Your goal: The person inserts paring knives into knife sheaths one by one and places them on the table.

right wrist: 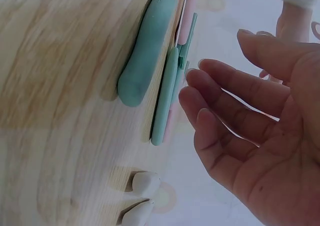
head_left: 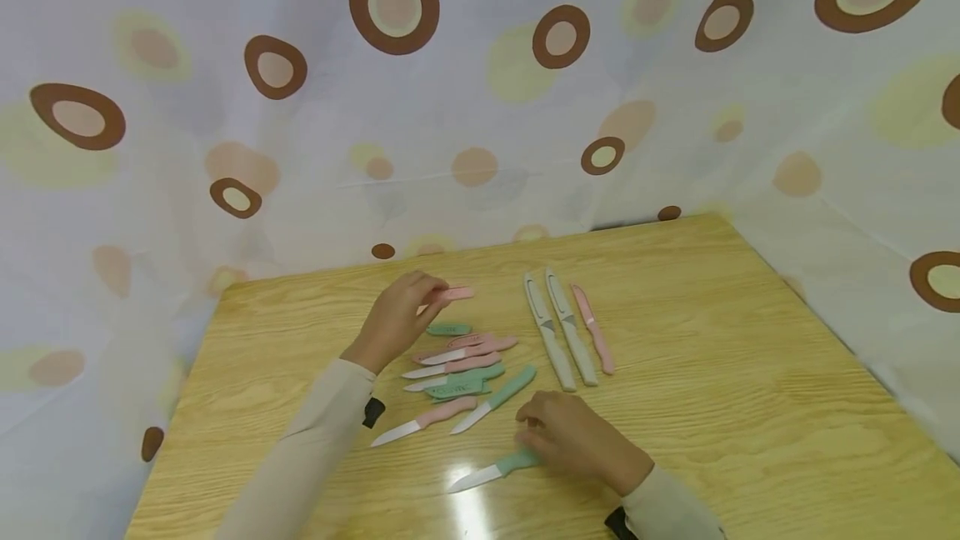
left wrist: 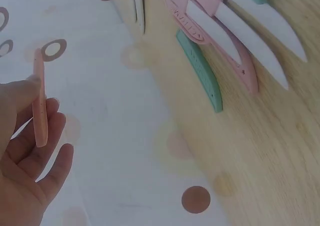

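Observation:
In my left hand [head_left: 401,315], thumb and fingers pinch a pink knife sheath [left wrist: 40,105], raised above the far side of the knife pile. Below that hand lie a green sheath [left wrist: 200,68] and several bare paring knives with pink or green handles. My right hand [head_left: 570,436] is over the near part of the table with relaxed, slightly bent fingers and nothing in its palm. Just beneath it lies a green-handled paring knife [head_left: 517,462], blade pointing left. A pink-handled knife [head_left: 442,412] and another green-handled knife [head_left: 510,387] lie farther forward.
Two long beige knives in sheaths [head_left: 550,340] and a sheathed pink knife [head_left: 592,330] lie side by side right of the pile. More green sheaths [head_left: 453,390] sit among the bare blades. A dotted curtain [head_left: 480,90] hangs behind the wooden table [head_left: 750,407].

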